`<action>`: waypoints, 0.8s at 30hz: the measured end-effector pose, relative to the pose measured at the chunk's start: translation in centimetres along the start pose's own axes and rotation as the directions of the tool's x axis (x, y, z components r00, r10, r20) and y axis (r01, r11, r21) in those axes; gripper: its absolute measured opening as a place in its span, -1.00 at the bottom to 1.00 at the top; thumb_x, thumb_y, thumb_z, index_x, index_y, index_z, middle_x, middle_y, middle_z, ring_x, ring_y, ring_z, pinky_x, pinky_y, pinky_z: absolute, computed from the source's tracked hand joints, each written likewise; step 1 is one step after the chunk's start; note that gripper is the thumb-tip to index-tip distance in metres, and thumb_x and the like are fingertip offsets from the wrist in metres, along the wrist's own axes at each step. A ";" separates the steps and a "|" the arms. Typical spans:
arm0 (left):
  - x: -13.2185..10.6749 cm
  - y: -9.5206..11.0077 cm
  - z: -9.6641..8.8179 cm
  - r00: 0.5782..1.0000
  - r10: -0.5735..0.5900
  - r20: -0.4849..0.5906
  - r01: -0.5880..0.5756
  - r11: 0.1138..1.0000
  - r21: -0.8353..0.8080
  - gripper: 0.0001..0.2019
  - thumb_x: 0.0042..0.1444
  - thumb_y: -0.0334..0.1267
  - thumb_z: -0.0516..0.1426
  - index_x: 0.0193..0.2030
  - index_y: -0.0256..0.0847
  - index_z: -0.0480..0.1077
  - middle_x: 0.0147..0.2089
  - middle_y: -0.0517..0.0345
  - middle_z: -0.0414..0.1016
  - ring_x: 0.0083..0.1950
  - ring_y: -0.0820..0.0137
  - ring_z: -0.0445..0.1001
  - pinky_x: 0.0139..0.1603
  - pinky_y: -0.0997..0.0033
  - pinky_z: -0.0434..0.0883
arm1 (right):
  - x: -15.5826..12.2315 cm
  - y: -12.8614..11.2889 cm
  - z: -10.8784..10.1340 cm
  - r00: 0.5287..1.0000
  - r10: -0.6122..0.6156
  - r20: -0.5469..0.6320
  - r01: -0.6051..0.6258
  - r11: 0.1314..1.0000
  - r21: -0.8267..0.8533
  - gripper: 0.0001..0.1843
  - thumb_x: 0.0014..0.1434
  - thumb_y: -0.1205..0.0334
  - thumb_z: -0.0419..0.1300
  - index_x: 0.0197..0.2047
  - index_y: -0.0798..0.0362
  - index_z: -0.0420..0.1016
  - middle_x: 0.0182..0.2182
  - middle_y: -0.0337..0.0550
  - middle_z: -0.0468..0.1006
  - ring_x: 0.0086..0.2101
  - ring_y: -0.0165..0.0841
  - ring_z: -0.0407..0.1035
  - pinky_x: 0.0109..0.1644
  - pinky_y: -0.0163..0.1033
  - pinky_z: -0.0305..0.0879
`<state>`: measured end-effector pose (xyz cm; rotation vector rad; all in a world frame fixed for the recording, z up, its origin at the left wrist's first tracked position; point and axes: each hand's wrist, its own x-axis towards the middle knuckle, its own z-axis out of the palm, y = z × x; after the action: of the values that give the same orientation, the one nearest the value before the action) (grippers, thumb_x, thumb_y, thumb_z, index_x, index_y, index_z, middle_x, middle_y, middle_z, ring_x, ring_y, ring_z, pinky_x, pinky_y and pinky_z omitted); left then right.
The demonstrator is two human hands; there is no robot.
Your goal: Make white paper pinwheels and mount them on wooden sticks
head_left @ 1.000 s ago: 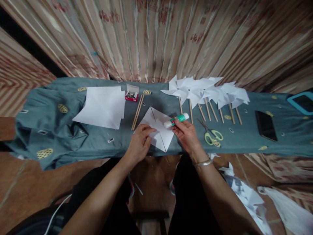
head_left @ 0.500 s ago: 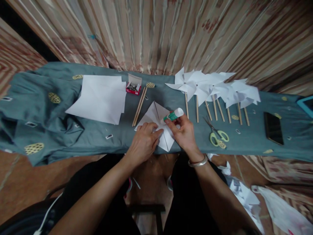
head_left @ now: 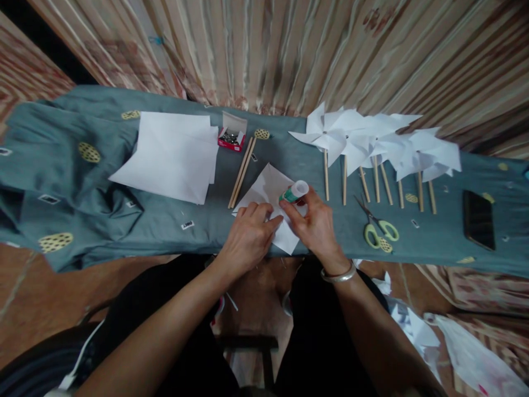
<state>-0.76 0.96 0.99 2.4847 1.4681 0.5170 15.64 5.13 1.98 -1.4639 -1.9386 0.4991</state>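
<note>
A white paper square (head_left: 270, 190) with diagonal cuts lies on the grey-green cloth (head_left: 82, 182) near the table's front edge. My left hand (head_left: 248, 237) rests on the paper's near part, fingers bent, pinching a flap toward the middle. My right hand (head_left: 316, 226) grips a green and white glue stick (head_left: 294, 193), tilted steeply with its lower end at the paper's middle. The two hands almost touch.
A stack of white paper (head_left: 169, 154) lies left, with a red box of pins (head_left: 230, 138) and wooden sticks (head_left: 242, 172) beside it. Several finished white pinwheels (head_left: 372, 143) lie at right, then green scissors (head_left: 378, 229) and a black phone (head_left: 478, 219). Paper scraps (head_left: 413, 325) litter the floor.
My right hand has tipped the glue stick from nearly flat to steep and moved it down to the paper's middle. My left hand slid forward over the paper toward it.
</note>
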 end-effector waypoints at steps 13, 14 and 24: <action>0.2 0.2 -0.1 1.000 -0.018 0.005 0.018 1.000 0.012 -0.73 0.29 -0.30 -0.01 0.03 -0.17 0.45 0.00 -0.06 0.38 -0.07 0.20 0.30 -0.10 0.18 0.30 | 0.1 -0.1 0.3 0.999 -0.048 0.000 0.048 0.999 -0.013 -0.76 0.21 0.02 0.18 -0.18 0.00 0.39 -0.34 -0.13 0.53 -0.29 -0.22 0.42 -0.18 -0.14 0.33; 0.2 0.2 -0.1 1.000 -0.022 -0.003 0.022 1.000 0.015 -0.73 0.28 -0.30 0.00 0.03 -0.17 0.45 0.00 -0.07 0.37 -0.07 0.20 0.30 -0.09 0.17 0.30 | 0.1 -0.1 0.3 0.999 -0.052 0.003 0.052 0.999 -0.012 -0.76 0.21 0.01 0.18 -0.17 -0.01 0.39 -0.34 -0.13 0.53 -0.29 -0.22 0.42 -0.18 -0.13 0.34; 0.1 0.1 0.1 0.999 -0.039 -0.020 0.040 0.999 0.023 -0.72 0.27 -0.31 -0.01 0.03 -0.17 0.45 0.10 -0.13 0.33 -0.04 0.18 0.32 -0.04 0.12 0.34 | 0.0 0.1 0.4 0.995 -0.094 0.035 0.094 0.996 0.004 -0.69 0.25 -0.03 0.13 -0.08 -0.01 0.39 -0.29 -0.10 0.53 -0.24 -0.20 0.42 -0.15 -0.11 0.35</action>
<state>-0.61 0.99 0.90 2.4699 1.5365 0.5214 15.43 5.15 1.65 -1.3637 -2.0233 0.4872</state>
